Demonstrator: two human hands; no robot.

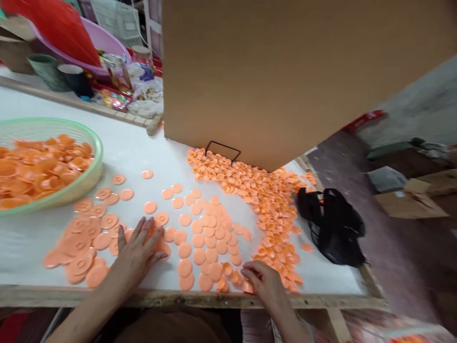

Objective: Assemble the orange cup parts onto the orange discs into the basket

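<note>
My left hand [137, 250] lies palm down with spread fingers on flat orange plastic discs [80, 243] at the left of the white tabletop. My right hand [267, 285] is near the front edge, thumb and fingers pinched at a small orange plastic cup [248, 287]; the grip is partly hidden. A few more small cups [226, 269] lie just left of it. Between my hands is a patch of smaller smooth orange discs [210, 233], many overlapping. A large heap of small orange cups [274, 219] curves behind and beside my right hand.
A green basket [96, 164] of orange pieces stands at the left. A big cardboard box [271, 81] rises behind the heap, with a black wire frame [223, 144] at its base. A black bag [333, 226] lies at the right edge. Cups and a pink basin [103, 35] stand at back left.
</note>
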